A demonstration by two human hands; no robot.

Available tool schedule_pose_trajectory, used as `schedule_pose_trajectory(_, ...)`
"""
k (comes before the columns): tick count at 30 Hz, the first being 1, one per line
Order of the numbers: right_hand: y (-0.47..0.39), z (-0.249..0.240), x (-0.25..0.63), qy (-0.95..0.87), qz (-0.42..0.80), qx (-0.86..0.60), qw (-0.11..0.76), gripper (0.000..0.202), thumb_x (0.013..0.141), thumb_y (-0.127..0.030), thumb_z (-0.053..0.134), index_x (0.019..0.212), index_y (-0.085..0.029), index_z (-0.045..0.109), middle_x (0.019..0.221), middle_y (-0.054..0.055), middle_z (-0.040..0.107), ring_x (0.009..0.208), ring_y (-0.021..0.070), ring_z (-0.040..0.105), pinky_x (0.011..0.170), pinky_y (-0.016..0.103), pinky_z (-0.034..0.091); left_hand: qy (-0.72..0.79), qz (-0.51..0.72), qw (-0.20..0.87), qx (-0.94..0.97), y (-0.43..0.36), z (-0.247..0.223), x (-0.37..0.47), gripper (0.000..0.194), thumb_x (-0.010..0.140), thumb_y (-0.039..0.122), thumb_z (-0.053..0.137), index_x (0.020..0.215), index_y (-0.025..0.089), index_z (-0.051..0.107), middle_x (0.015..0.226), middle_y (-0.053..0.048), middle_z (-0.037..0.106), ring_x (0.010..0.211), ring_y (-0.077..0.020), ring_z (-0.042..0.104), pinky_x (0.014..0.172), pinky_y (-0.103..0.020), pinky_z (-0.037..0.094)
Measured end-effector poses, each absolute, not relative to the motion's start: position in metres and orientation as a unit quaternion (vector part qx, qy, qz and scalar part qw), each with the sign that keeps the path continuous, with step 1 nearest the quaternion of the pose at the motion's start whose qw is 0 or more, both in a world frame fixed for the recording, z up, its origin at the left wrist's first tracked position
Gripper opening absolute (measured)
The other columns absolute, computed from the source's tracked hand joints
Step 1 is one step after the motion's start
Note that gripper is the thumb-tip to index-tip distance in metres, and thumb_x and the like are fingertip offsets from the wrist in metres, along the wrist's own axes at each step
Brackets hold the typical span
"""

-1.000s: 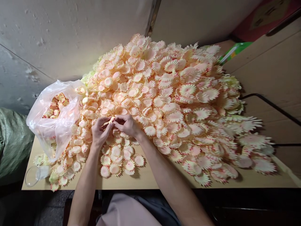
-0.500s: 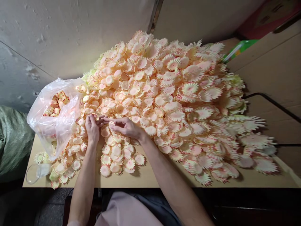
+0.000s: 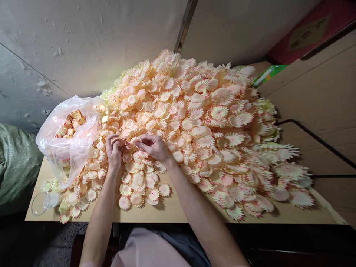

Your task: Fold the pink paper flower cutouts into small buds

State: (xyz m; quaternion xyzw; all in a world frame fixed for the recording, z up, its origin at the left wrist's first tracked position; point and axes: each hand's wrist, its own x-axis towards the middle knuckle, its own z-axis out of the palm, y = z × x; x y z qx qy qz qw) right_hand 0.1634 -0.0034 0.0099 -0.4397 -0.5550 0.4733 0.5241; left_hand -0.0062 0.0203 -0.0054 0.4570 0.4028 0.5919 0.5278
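Both my hands meet over the table in front of a large heap of petal discs (image 3: 204,131), pale cream with frilled, pink-tipped edges. My right hand (image 3: 155,147) pinches one cupped petal disc (image 3: 135,140) between thumb and fingers. Facing it, my left hand (image 3: 114,152) has its fingers curled around another petal disc (image 3: 121,139), partly hidden by the fingers. The two discs are close together; whether they touch I cannot tell. Just below the hands lies a small cluster of petal discs (image 3: 137,180) on the table.
A translucent plastic bag (image 3: 79,155) at the left holds small curled yellow-and-red pieces (image 3: 71,124). A clear cup (image 3: 40,204) lies at the table's (image 3: 178,215) front left corner. Left of it bulges a green sack (image 3: 18,170). Cardboard (image 3: 314,96) and a black rod (image 3: 319,138) stand at the right.
My hands have shifted slightly right. My left fingers, stretched towards the right hand before, are now curled around a disc. The right hand still pinches its disc. The camera view has shifted a little.
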Motion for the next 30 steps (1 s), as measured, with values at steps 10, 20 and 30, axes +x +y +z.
schedule_pose_trajectory(10, -0.003, 0.043, 0.162, -0.713, 0.214, -0.476, 0.469, 0.046, 0.088, -0.050, 0.057, 0.115, -0.014, 0.064, 0.116, 0.014, 0.066, 0.109, 0.0243, 0.061, 0.097, 0.038, 0.048, 0.407, 0.578, 0.520, 0.479, 0.016, 0.000, -0.008, 0.025, 0.086, 0.041, 0.059, 0.104, 0.024, 0.061, 0.106, -0.005, 0.064, 0.088, -0.0145, 0.066, 0.071, -0.024, 0.057)
schedule_pose_trajectory(20, -0.125, 0.038, 0.156, -0.868, 0.128, -0.437, 0.198, 0.095, 0.073, -0.069, 0.063, 0.151, -0.028, 0.028, 0.161, 0.013, 0.018, 0.148, 0.0391, 0.015, 0.116, 0.061, 0.023, 0.387, 0.633, 0.514, 0.430, 0.024, -0.012, -0.011, 0.035, 0.085, 0.046, 0.061, 0.110, 0.022, 0.064, 0.114, -0.006, 0.064, 0.103, -0.0194, 0.067, 0.091, -0.038, 0.057)
schedule_pose_trajectory(30, -0.077, 0.022, 0.133, -0.848, 0.041, -0.491, 0.197, 0.065, 0.094, -0.049, 0.047, 0.149, -0.018, 0.034, 0.159, 0.015, 0.024, 0.147, 0.0342, 0.019, 0.118, 0.056, 0.020, 0.385, 0.647, 0.502, 0.427, 0.019, 0.000, -0.014, 0.029, 0.082, 0.041, 0.067, 0.104, 0.023, 0.067, 0.114, -0.006, 0.066, 0.106, -0.0191, 0.065, 0.088, -0.034, 0.059)
